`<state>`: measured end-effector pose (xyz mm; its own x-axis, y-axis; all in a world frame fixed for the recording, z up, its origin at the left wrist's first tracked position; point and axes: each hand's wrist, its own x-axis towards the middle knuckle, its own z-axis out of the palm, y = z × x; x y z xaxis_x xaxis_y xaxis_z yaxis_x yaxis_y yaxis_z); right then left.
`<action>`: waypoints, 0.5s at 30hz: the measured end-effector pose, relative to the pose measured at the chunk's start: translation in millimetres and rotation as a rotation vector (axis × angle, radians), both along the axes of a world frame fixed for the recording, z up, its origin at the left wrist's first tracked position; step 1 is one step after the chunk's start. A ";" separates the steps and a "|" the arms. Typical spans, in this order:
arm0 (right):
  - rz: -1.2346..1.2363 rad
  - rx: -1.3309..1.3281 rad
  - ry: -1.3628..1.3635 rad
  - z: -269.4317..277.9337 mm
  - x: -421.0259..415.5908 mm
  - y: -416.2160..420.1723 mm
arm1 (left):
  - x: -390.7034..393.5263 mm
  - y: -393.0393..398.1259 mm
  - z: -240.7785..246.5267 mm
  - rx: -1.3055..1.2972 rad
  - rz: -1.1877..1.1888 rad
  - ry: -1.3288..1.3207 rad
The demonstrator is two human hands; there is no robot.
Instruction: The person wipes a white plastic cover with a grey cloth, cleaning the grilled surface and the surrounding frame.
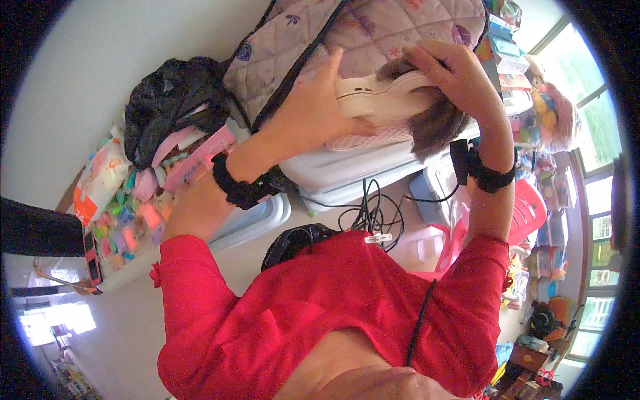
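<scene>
A cream-white plastic piece [385, 95] with small dark slots is held between my hands in the upper middle. My left hand [320, 100] grips its left end, thumb and fingers spread around it. On its right side, my right hand [445, 70] holds dark brown furry material [437, 127] against the piece. What the piece belongs to cannot be told. Below it lies a pale pink textured thing [367, 141], partly covered, above a white plastic lid [345, 165]. Behind the hands rises a quilted patterned cover [280, 60] with black edging.
Black cable coils [370, 212] lie on the floor below the lid. At left are a black plastic bag [170, 100], a pink box [200, 155] and many small colourful items [132, 215]. A red basket [530, 210] and a blue-grey container [432, 195] stand at right.
</scene>
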<state>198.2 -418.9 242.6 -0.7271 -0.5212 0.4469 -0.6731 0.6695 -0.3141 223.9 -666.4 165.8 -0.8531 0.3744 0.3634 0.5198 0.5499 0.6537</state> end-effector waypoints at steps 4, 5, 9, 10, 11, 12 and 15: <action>-0.322 -0.124 0.132 -8.4 7.9 -5.7 | -4.0 2.2 -10.4 -0.029 0.030 0.080; -0.327 -0.169 0.205 -13.0 2.3 -3.1 | -3.2 2.0 -6.4 -0.038 0.019 0.037; -0.511 -0.529 0.197 -18.3 -6.1 12.8 | -4.6 -1.2 -12.4 0.013 -0.025 0.056; -0.537 -0.583 0.213 -18.0 -6.6 10.7 | -7.9 -4.9 -21.6 0.057 -0.080 0.104; -0.563 -0.636 0.229 -17.8 -7.5 8.9 | -13.3 -10.3 -33.4 0.100 -0.135 0.153; -0.551 -0.628 0.245 -22.0 -11.3 12.6 | -14.0 -12.9 -37.9 0.142 -0.193 0.197; -0.622 -0.569 0.539 -25.2 -13.2 7.3 | -4.5 -13.1 -46.0 0.463 -0.294 -0.098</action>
<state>185.0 -411.6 217.4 -0.4242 0.2770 0.8621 -0.4009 0.7962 -0.4531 219.4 -679.5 119.8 -0.7748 0.4219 0.4708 0.5326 0.0345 0.8456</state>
